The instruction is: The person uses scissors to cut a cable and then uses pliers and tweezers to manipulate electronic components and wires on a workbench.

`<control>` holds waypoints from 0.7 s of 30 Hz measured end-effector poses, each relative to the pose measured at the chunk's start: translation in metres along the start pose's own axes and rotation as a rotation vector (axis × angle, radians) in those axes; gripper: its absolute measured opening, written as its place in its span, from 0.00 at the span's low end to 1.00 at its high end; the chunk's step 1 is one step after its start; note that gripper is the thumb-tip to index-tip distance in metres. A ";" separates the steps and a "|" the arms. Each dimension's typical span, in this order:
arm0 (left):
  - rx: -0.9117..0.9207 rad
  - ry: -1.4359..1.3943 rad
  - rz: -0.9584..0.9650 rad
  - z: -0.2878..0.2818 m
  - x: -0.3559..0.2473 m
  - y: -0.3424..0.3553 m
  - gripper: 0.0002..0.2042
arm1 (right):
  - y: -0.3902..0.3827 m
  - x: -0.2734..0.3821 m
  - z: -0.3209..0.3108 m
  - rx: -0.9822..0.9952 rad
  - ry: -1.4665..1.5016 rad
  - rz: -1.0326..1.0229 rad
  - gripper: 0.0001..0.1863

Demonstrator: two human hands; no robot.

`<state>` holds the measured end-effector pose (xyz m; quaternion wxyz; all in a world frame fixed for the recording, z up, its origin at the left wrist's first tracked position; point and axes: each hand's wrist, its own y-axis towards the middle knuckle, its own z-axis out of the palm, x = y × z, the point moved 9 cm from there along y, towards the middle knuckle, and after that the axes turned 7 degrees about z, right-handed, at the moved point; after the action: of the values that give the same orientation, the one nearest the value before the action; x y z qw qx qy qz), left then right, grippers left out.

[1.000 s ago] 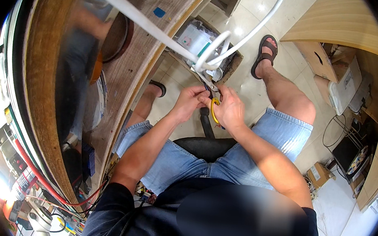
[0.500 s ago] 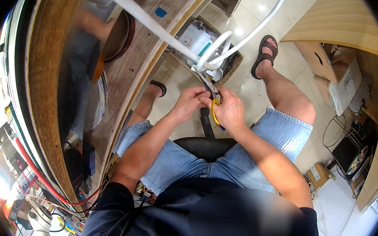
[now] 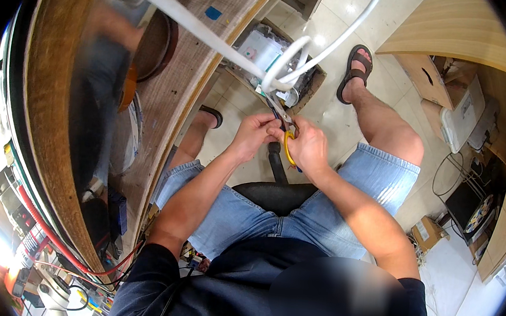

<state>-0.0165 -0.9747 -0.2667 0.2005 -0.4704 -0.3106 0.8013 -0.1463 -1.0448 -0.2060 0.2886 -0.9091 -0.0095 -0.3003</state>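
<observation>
My right hand is closed on a pair of scissors with yellow handles. Their metal blades point up and away, toward a looped white cable. Close beside it, my left hand pinches a thin dark-blue wire running along the blades from the cable's end. The fingertips of both hands nearly meet, and hide part of the wire. Small blue and reddish wire ends show below the scissors' handle.
A wooden workbench runs along my left. Beyond my hands, a box of scraps stands on the tiled floor. The white cable crosses overhead from the bench. On the right are a wooden desk, a cardboard box and loose cords.
My hands stay almost in place with the scissors and the wire. The scissors and the white cable loop shift only slightly.
</observation>
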 end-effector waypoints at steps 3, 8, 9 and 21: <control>-0.003 -0.012 0.004 0.000 0.000 -0.001 0.10 | -0.001 0.003 -0.003 -0.041 -0.019 -0.019 0.36; 0.013 -0.034 0.011 0.001 0.001 -0.001 0.09 | -0.001 0.003 -0.002 0.002 -0.003 -0.007 0.37; 0.017 -0.036 0.009 0.001 0.000 -0.001 0.08 | -0.001 0.004 -0.002 -0.006 -0.003 -0.012 0.37; 0.050 -0.028 -0.005 0.004 0.000 -0.001 0.10 | 0.002 0.000 -0.002 -0.015 0.054 -0.014 0.34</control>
<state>-0.0203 -0.9757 -0.2646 0.2100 -0.4530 -0.2944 0.8149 -0.1469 -1.0473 -0.2059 0.2798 -0.9028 -0.0060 -0.3266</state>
